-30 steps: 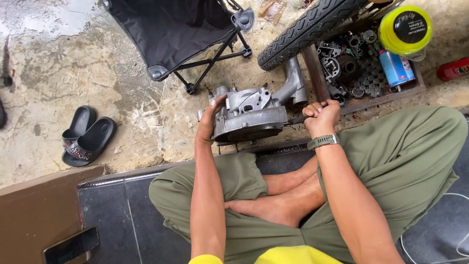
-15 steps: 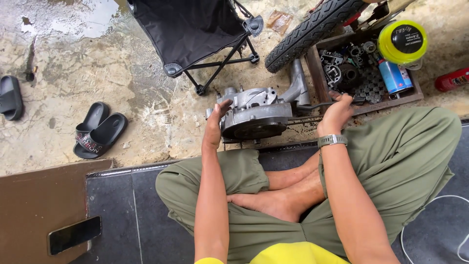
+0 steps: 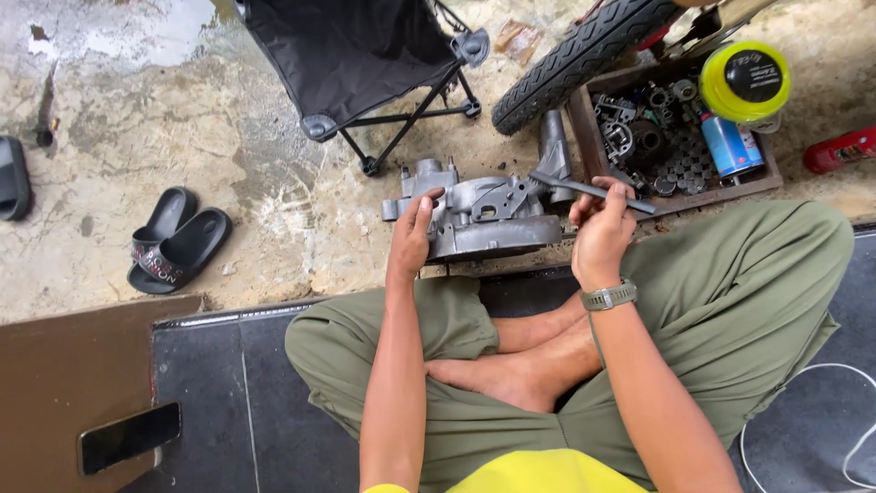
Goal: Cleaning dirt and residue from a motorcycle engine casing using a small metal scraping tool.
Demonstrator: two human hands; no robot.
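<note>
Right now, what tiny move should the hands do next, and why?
Probably lower the tool onto the metal engine part: the right hand holds it just above, while the left hand steadies the part.

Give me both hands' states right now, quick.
Left hand: open, fingers resting on the grey metal engine casing.
Right hand: closed around a slim dark tool, its tip at the casing.

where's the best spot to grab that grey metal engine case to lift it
Probably with both hands, one at each end of the engine case: it lies flat and wide on the floor. The left hand already rests on its near-left edge; the far lugs look awkward to grip.
</note>
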